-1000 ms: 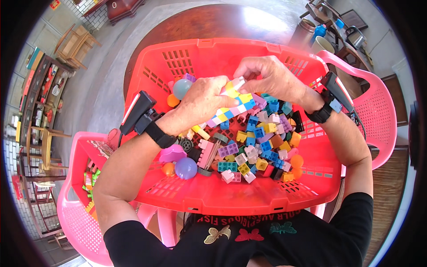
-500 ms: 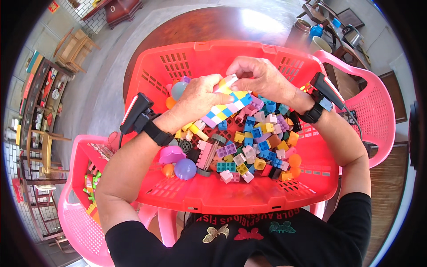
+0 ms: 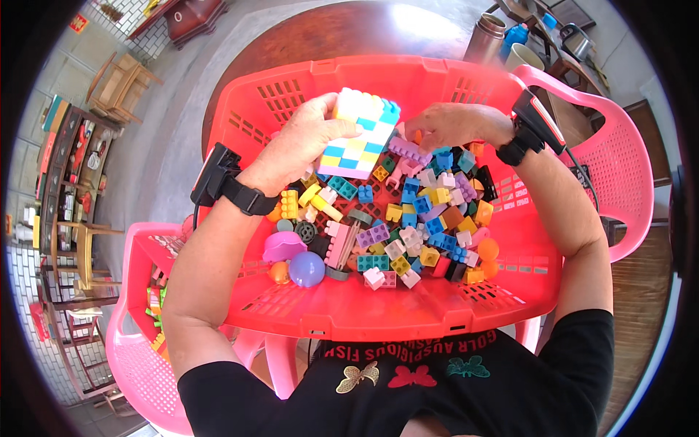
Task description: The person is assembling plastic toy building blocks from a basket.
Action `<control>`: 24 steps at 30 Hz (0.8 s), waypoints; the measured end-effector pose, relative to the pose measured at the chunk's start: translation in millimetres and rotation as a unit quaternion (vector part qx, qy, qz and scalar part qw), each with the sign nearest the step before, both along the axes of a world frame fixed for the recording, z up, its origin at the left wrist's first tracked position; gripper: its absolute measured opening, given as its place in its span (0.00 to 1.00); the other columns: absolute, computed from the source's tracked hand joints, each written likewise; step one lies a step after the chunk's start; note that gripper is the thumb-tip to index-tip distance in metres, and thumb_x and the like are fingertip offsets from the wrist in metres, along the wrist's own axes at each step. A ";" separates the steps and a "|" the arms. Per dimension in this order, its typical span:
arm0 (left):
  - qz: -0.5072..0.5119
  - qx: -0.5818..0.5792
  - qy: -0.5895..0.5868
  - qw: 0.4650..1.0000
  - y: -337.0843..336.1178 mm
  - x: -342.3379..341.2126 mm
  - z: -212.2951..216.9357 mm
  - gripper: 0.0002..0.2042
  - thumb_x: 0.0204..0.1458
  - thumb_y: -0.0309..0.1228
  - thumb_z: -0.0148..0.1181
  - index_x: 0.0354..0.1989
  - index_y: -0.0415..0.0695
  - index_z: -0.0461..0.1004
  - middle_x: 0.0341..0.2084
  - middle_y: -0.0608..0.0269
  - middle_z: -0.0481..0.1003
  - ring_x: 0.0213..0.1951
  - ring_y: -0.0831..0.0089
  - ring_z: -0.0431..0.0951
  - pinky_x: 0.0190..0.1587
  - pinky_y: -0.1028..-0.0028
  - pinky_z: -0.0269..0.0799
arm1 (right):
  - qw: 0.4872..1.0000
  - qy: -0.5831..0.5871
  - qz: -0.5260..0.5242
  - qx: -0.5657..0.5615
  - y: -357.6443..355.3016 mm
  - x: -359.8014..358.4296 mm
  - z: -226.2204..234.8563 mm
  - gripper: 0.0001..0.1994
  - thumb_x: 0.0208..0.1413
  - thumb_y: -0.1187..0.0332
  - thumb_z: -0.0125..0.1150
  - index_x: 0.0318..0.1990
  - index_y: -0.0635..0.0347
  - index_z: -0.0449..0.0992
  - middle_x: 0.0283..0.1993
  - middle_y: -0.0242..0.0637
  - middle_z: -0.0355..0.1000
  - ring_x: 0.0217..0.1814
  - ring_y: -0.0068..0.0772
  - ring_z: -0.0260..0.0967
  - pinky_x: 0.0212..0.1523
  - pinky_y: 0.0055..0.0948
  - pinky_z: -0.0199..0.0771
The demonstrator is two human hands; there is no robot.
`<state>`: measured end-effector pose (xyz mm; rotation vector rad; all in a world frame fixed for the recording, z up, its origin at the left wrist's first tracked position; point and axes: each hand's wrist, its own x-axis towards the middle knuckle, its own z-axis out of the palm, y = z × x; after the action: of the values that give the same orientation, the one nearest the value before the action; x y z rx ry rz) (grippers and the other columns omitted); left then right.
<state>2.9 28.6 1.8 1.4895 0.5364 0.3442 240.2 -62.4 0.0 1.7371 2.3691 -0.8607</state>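
Note:
A red plastic basket (image 3: 378, 309) sits in front of me, holding a heap of small coloured building bricks (image 3: 415, 226). My left hand (image 3: 298, 146) grips a flat slab of joined bricks (image 3: 358, 135) in yellow, white, blue and pink, held above the heap near the basket's far side. My right hand (image 3: 455, 124) reaches down into the far part of the heap, fingers curled among purple and blue bricks; what it pinches is hidden. Both wrists wear black bands with devices.
A purple ball (image 3: 306, 268), a pink cap-like piece (image 3: 282, 246) and orange balls lie in the basket's near left. Pink plastic chairs stand at left (image 3: 138, 349) and right (image 3: 619, 175). A round brown table (image 3: 349, 33) with a flask and cups lies beyond.
My left hand has turned the brick slab up and lifted it, showing its broad face. My right hand has let go of it and dropped into the far bricks.

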 end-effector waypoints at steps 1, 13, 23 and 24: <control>0.002 -0.021 -0.017 1.000 -0.8 0.0 1.9 0.13 0.50 0.24 0.58 0.44 0.37 0.70 0.36 0.61 0.75 0.38 0.75 0.77 0.39 0.73 0.75 | 1.000 0.002 -0.002 -0.001 1.0 0.7 -1.1 0.18 0.49 0.62 0.58 0.46 0.60 0.72 0.42 0.45 0.73 0.45 0.46 0.70 0.43 0.41 0.69; 0.016 -0.019 -0.018 1.000 1.7 1.9 -1.6 0.16 0.53 0.23 0.54 0.51 0.38 0.67 0.43 0.60 0.74 0.44 0.74 0.76 0.49 0.73 0.73 | 0.999 0.015 -0.020 -0.034 4.9 10.5 -17.3 0.16 0.46 0.64 0.60 0.44 0.58 0.72 0.35 0.42 0.72 0.38 0.43 0.70 0.38 0.39 0.68; 0.075 0.016 -0.036 0.996 10.2 -1.7 -2.0 0.16 0.53 0.27 0.57 0.51 0.39 0.67 0.43 0.63 0.74 0.43 0.78 0.75 0.46 0.75 0.73 | 1.000 -0.002 0.006 -0.005 8.0 10.6 -24.6 0.18 0.47 0.61 0.58 0.45 0.59 0.73 0.37 0.42 0.72 0.38 0.42 0.70 0.38 0.38 0.69; 0.076 0.020 -0.030 0.996 10.2 -2.0 -2.2 0.17 0.53 0.27 0.57 0.51 0.39 0.67 0.43 0.64 0.74 0.43 0.78 0.75 0.45 0.76 0.72 | 1.000 -0.013 -0.001 -0.006 7.8 9.7 -23.1 0.19 0.47 0.61 0.58 0.46 0.58 0.73 0.38 0.42 0.72 0.39 0.43 0.70 0.39 0.38 0.69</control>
<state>0.9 38.8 -0.4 1.4762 0.5996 0.5202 249.8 -54.5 -23.2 1.7359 2.3420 -0.8454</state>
